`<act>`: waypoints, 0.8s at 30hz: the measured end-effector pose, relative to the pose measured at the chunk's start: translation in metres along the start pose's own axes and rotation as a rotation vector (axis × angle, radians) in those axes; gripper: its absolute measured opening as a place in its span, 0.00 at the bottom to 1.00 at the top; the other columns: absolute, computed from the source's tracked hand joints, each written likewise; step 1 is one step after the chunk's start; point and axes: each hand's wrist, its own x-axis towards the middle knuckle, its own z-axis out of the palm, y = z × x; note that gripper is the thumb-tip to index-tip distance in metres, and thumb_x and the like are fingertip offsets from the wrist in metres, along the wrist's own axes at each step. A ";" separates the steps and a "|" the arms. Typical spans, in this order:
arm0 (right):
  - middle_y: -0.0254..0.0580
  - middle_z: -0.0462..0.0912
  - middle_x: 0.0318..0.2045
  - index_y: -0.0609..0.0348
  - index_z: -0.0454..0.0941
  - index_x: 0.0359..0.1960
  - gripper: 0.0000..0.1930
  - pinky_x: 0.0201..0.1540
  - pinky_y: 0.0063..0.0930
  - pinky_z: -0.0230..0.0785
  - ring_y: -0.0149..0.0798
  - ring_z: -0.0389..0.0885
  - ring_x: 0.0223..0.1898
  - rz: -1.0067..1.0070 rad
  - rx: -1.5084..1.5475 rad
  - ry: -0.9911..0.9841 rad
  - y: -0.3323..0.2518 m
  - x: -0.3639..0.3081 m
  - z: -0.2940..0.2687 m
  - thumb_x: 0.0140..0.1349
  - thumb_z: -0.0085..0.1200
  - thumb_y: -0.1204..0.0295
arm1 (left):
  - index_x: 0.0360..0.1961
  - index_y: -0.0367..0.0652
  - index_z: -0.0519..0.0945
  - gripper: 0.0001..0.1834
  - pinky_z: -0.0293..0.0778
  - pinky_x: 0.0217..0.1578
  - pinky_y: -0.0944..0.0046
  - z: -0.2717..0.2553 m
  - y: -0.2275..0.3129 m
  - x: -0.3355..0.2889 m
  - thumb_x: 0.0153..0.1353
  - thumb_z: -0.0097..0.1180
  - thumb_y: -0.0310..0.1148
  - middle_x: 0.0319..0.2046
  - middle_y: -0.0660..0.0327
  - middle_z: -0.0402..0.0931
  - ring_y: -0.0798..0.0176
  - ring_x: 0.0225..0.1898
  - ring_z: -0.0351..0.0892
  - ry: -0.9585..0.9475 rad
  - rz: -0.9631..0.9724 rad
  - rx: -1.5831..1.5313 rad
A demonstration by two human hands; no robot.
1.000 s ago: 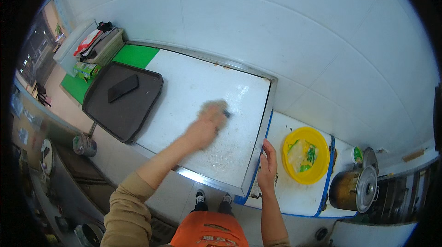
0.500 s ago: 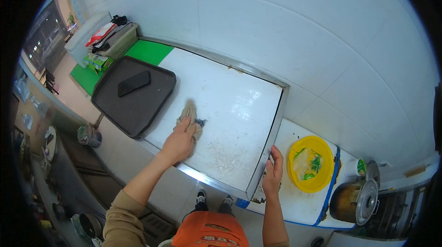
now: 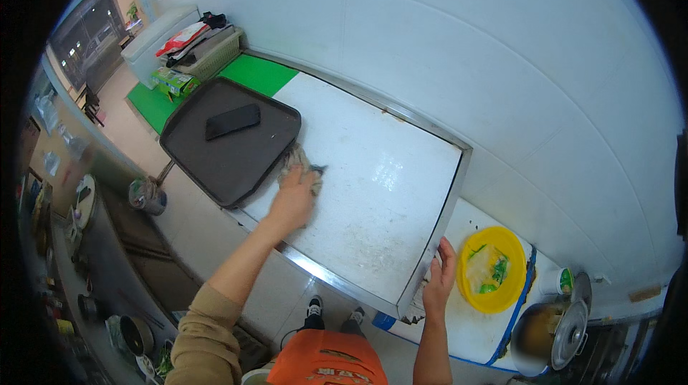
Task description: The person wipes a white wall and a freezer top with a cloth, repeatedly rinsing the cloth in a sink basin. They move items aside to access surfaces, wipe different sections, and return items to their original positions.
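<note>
My left hand [image 3: 294,197] presses a grey cloth [image 3: 299,161] flat on the white worktop [image 3: 373,191], right beside the dark tray [image 3: 229,143]. The cloth touches the tray's near right edge. My right hand [image 3: 440,277] grips the metal rim at the worktop's near right corner. A black flat object [image 3: 233,121] lies on the tray. Fine crumbs and smears speckle the worktop near its front edge.
A yellow bowl [image 3: 493,269] with green scraps sits on a white board to the right, next to a metal pot [image 3: 550,331] and a small cup [image 3: 557,281]. A green mat [image 3: 251,75], a basket [image 3: 208,51] and a box lie at the far left.
My left hand has slid the cloth leftward across the worktop, from its middle to the tray's edge. My right hand has stayed on the rim.
</note>
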 end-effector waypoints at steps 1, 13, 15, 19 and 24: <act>0.48 0.68 0.71 0.63 0.68 0.70 0.26 0.77 0.40 0.56 0.44 0.66 0.73 -0.001 -0.029 0.000 0.000 0.000 0.000 0.69 0.44 0.82 | 0.63 0.33 0.74 0.22 0.63 0.72 0.40 0.005 0.013 0.002 0.69 0.47 0.25 0.68 0.35 0.68 0.33 0.71 0.66 0.000 -0.056 0.001; 0.49 0.63 0.74 0.59 0.68 0.69 0.25 0.76 0.42 0.58 0.45 0.64 0.74 0.028 -0.089 0.004 -0.010 -0.001 0.008 0.69 0.46 0.81 | 0.61 0.33 0.76 0.22 0.62 0.71 0.41 0.044 -0.006 0.109 0.71 0.48 0.34 0.66 0.35 0.69 0.34 0.71 0.65 0.108 0.017 0.091; 0.49 0.62 0.73 0.59 0.69 0.69 0.25 0.75 0.43 0.59 0.46 0.64 0.73 0.023 -0.116 0.006 -0.010 0.000 0.012 0.69 0.47 0.80 | 0.61 0.33 0.76 0.22 0.62 0.70 0.39 0.068 0.017 0.115 0.72 0.47 0.35 0.66 0.34 0.69 0.35 0.71 0.65 0.072 0.236 -0.006; 0.50 0.62 0.73 0.59 0.69 0.68 0.25 0.73 0.42 0.60 0.47 0.65 0.72 0.010 -0.127 0.012 -0.008 0.004 0.013 0.69 0.48 0.78 | 0.66 0.32 0.73 0.26 0.57 0.73 0.38 0.060 0.009 0.141 0.74 0.46 0.40 0.70 0.34 0.65 0.35 0.73 0.62 -0.097 0.144 0.069; 0.50 0.61 0.72 0.59 0.71 0.67 0.24 0.73 0.42 0.58 0.48 0.64 0.71 0.013 -0.130 0.024 -0.006 0.006 0.013 0.69 0.49 0.77 | 0.71 0.28 0.67 0.37 0.52 0.75 0.39 0.067 -0.003 0.148 0.73 0.51 0.49 0.74 0.32 0.56 0.33 0.76 0.56 0.111 -0.150 0.198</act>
